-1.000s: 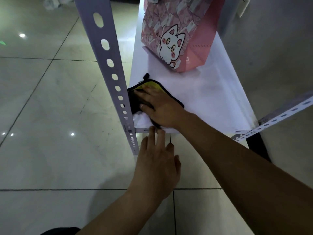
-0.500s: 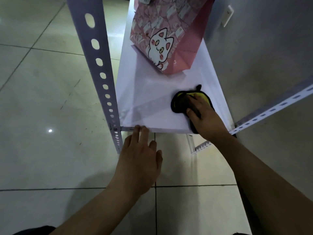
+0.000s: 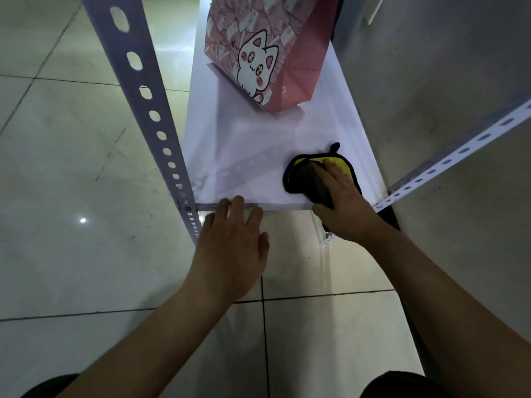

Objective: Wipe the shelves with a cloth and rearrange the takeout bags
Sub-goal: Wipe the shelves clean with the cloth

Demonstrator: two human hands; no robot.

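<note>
Right now the right hand (image 3: 342, 199) lies flat on the cloth (image 3: 301, 179), fingers straight and together, pressing it down on the shelf (image 3: 244, 156). No curl round it, just a flat press. Cloth is yellow on top with a black border and a small black loop at its far tip; it sits under and just ahead of the right fingers (image 3: 330, 170), at the near right corner of the shelf, one edge hanging past the front lip under the palm.

Left hand (image 3: 232, 242) is open, fingers straight and slightly spread, holding nothing. Left fingertips (image 3: 238, 201) touch the front edge of the shelf, just right of the post (image 3: 149, 110).

Bag (image 3: 270, 50), pink with a white cartoon cat, stands upright on the shelf well beyond both sets of fingers, apart from the cloth, with bare white shelf between them. Its top is cut off by the frame.

Post is grey with punched holes, left of the left fingers. A second holed rail (image 3: 459, 153) runs off to the right of the right fingers. Tiled floor (image 3: 71, 168) below, wall (image 3: 445, 67) to the right.
</note>
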